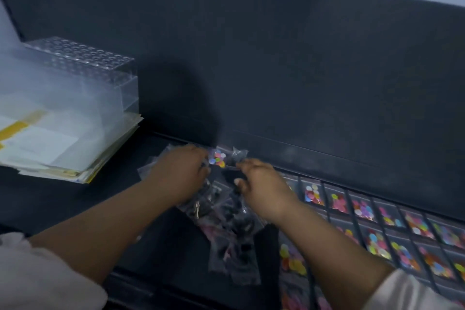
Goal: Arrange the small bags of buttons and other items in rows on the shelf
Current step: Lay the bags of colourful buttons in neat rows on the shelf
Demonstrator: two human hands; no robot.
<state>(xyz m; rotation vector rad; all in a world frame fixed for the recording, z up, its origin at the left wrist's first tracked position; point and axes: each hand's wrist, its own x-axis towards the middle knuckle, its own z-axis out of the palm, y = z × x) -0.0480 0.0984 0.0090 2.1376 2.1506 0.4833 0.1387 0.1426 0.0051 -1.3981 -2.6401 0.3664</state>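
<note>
Bags up at the shelf's (75, 199) back edge!
The left hand (181, 171) pinched the button bag (217, 158), the right hand's (261, 190) fingers curled on a dark bag (237, 155), probably to extend the rows (392, 229).

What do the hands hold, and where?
Left hand pinches the left edge of a small bag of coloured buttons. Right hand: too blurred to tell.
</note>
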